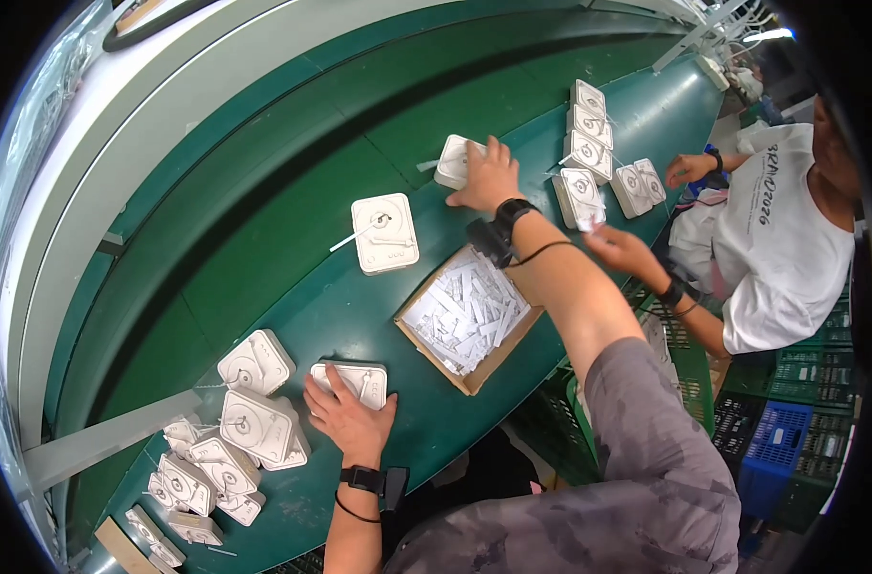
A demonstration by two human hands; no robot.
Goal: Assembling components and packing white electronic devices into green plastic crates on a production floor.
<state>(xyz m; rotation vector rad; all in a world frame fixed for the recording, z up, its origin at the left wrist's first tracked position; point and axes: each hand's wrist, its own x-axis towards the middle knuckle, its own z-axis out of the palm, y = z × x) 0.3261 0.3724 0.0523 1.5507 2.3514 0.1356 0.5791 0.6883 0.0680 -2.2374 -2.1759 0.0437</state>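
Note:
My left hand (350, 418) lies over a flat white plastic case (366, 380), its fingers on the left side and its thumb at the right corner. Farther off to the right, my right hand (486, 178) grips the right end of another white case (451, 165), thumb on the near side and fingers across the top. Between my hands rests a third case (386, 239) with rounded corners, a raised round pattern and a thin white strip sticking out at its left. An open cardboard box (470, 380) beside my right forearm holds many small white paper strips (465, 311).
Stacked white cases (257, 421) crowd the left of the green table (426, 421). More cases (587, 143) line the far right. A co-worker (766, 230) reaches toward one of them. A grey metal bar (111, 440) crosses at left; plastic crates (780, 440) stand at right.

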